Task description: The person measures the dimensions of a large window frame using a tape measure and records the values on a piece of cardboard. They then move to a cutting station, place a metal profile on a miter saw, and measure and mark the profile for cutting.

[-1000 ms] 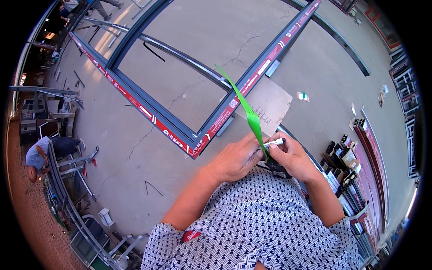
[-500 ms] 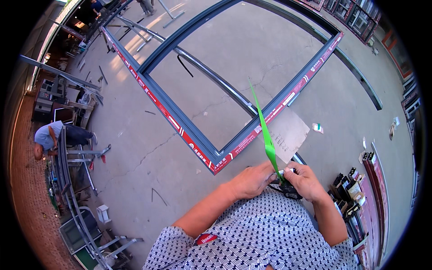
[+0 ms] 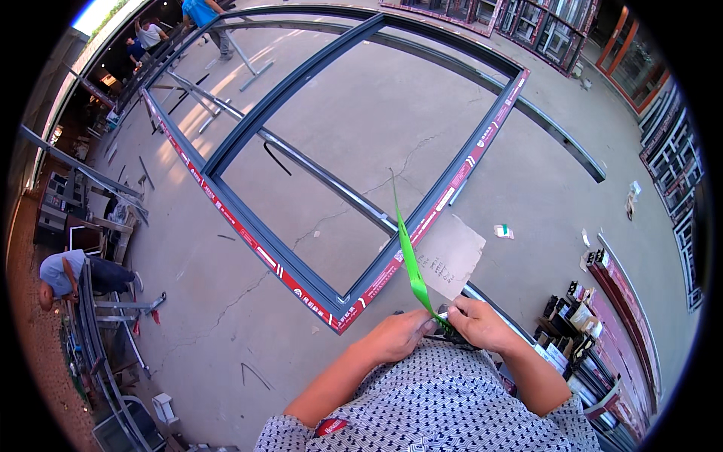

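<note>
My left hand [image 3: 401,336] and my right hand [image 3: 482,324] are close together at my waist, fingers pinched. Between them is the lower end of a bright green strip [image 3: 413,276], thin and springy like a tape measure blade. It rises away from me, slightly twisted, and narrows to a tip in front of the frame. Something dark lies under my fingers, mostly hidden against my patterned shirt. Ahead stands a large dark grey window frame [image 3: 286,252] with red-and-white protective film on its outer sides; its nearest corner is left of my hands.
Metal bars [image 3: 331,181] run under the frame. A cardboard sheet [image 3: 452,256] with handwriting lies beyond my hands. Stacked profiles [image 3: 576,331] are at the right. A person [image 3: 64,275] bends over a bench at the left; more people are at the far left.
The view has shifted, so the frame and my hands sit further left and lower in the picture. Both hands stay together at the green strip. A person in blue now shows at the top left.
</note>
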Available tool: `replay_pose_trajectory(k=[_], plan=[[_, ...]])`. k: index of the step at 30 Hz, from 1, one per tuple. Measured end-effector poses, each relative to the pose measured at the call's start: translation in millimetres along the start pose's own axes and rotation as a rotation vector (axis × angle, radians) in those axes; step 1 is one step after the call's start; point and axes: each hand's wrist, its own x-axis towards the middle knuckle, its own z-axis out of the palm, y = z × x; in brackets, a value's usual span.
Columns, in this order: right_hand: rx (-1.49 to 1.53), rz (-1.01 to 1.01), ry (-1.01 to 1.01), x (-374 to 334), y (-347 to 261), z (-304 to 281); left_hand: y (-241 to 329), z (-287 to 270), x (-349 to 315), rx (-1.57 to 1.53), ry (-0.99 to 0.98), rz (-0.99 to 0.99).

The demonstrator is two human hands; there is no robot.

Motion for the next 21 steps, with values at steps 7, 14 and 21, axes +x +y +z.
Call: replay_pose_trajectory(k=[7, 14, 21], plan=[[-0.053, 0.074, -0.043, 1, -6, -1, -1, 3, 2, -0.047, -0.007, -0.038], [-0.005, 0.117, 0.000, 6, 4, 6, -11, 15, 4, 0.010, 0.090, 0.052], [0.134, 0.241, 0.016, 7, 22, 12, -17, 24, 11, -0.015, 0.048, -0.006]])
